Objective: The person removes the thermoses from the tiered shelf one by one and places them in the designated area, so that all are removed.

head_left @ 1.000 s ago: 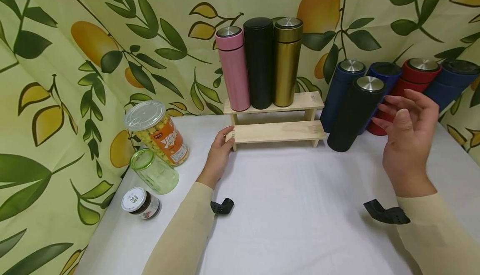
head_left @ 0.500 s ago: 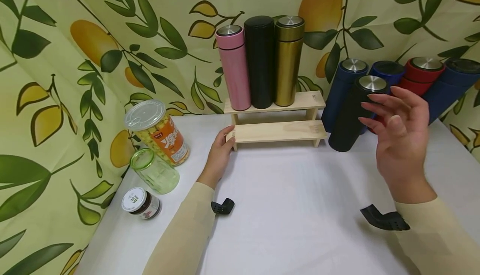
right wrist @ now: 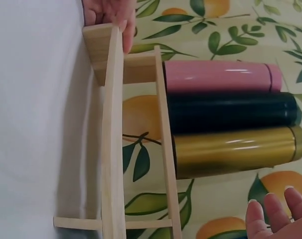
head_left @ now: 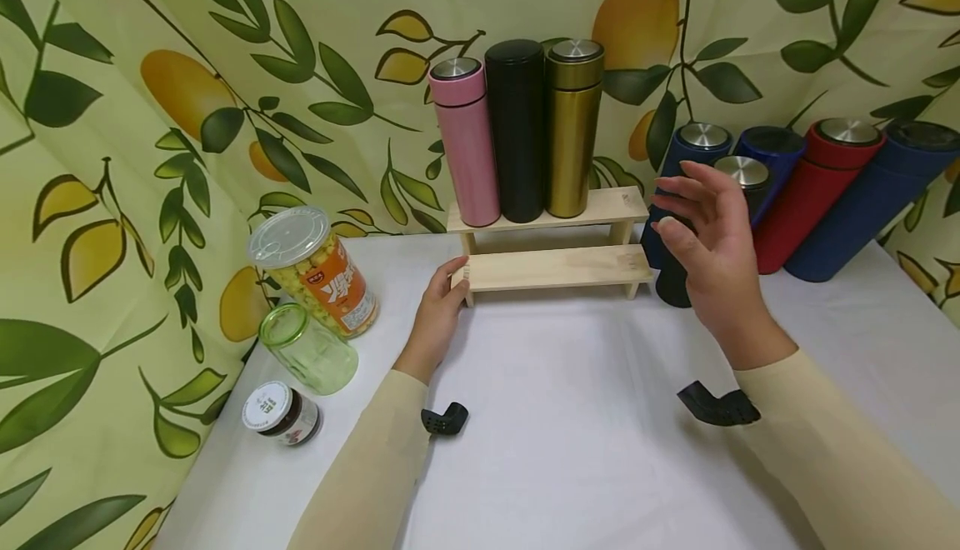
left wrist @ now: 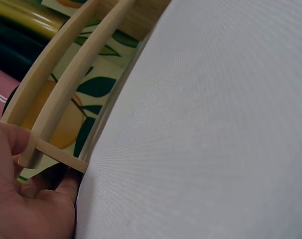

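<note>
A two-step wooden stand (head_left: 555,267) is on the white tabletop, with a pink flask (head_left: 467,150), a black flask (head_left: 515,137) and a gold flask (head_left: 573,137) upright on its upper step. The lower step bears nothing. My left hand (head_left: 437,312) grips the left end of the lower step, its thumb and fingers around the wood in the left wrist view. My right hand (head_left: 716,254) is raised with fingers loosely bent, holding nothing. Behind it, partly hidden, is a second black flask (head_left: 742,173) with a silver lid, standing right of the stand.
Right of the stand are two dark blue flasks (head_left: 873,200), a brighter blue one (head_left: 772,154) and a red flask (head_left: 817,192). At the left are a popcorn tub (head_left: 315,271), a green glass jar (head_left: 315,354) and a small white-lidded jar (head_left: 285,415). A patterned cloth hangs behind.
My right hand has moved left, from before the red flask to in front of the second black flask. The left hand keeps its grip, and the stand and flasks stay put.
</note>
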The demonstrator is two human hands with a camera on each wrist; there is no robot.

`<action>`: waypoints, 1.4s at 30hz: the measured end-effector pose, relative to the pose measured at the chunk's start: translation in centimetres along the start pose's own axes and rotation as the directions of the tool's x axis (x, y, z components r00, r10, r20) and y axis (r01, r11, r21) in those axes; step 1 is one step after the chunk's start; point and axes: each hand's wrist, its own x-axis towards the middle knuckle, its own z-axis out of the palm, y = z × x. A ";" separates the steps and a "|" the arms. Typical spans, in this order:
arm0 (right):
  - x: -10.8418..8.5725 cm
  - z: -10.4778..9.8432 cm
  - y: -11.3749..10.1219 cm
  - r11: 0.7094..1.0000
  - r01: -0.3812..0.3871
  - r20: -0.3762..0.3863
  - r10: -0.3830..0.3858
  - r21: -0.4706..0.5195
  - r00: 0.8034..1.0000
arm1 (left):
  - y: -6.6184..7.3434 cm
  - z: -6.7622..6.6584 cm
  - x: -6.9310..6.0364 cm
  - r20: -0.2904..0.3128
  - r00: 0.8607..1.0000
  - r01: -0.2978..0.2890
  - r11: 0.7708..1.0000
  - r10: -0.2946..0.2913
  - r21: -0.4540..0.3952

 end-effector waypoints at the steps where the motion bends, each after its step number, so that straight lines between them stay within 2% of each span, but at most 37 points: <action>1: 0.3 0.2 0.2 1.000 -0.008 0.004 0.008 -0.020 1.000 | 0.0 0.0 0.0 -0.001 1.000 -0.001 1.000 0.001 0.001; 6: 1.6 0.8 1.1 0.990 -0.052 -0.003 0.052 -0.132 0.999 | -0.2 0.0 0.0 0.000 1.000 0.004 1.000 -0.004 0.009; 11: 2.8 1.6 2.0 0.959 -0.108 -0.021 0.107 -0.262 0.994 | -0.2 0.1 0.0 0.003 1.000 0.008 1.000 -0.008 0.007; 17: 4.3 2.8 3.2 0.927 -0.177 -0.055 0.168 -0.331 0.984 | -0.2 0.1 0.0 0.002 1.000 0.007 1.000 -0.007 0.012; 27: 6.6 4.2 5.3 0.907 -0.221 -0.069 0.210 -0.358 0.975 | -0.2 -0.1 -0.2 -0.004 1.000 0.004 1.000 -0.004 0.011; 42: 9.9 5.7 5.8 0.875 -0.275 -0.098 0.258 -0.397 0.961 | -0.1 -0.1 0.0 -0.002 1.000 0.000 1.000 0.000 0.012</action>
